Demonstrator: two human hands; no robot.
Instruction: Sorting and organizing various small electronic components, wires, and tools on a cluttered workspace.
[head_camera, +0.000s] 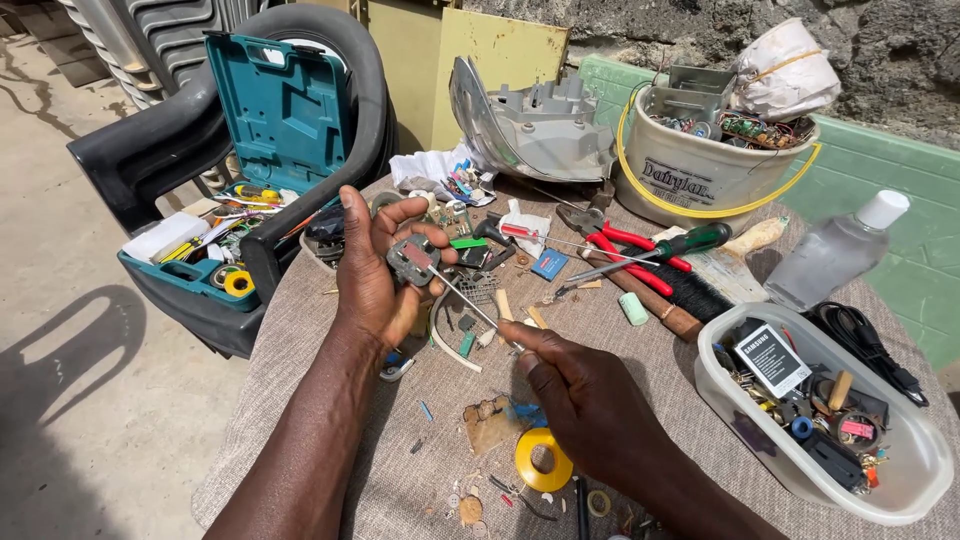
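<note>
While the left hand (375, 265) rises a little left of the frame's centre, its fingers (400, 215) curl around a small grey electrical plug (414, 260), which sits against the palm with the thumb on its left and the fingertips hooked over its upper edge. The right hand (590, 400), lower and right of centre, is closed narrowly on the handle end of a thin screwdriver (470, 303), whose metal shaft slants up and left until its tip meets the plug's face. Both hands hover above a cloth-covered table (300, 400) strewn with small parts. A yellow roll of tape (543, 460) lies at the bottom centre, just beside the right hand. Red-handled pliers (625, 255) rest near the middle, a white bucket (700, 170) stands at the upper right, and an open teal tool case (280, 110) sits at the upper left.
</note>
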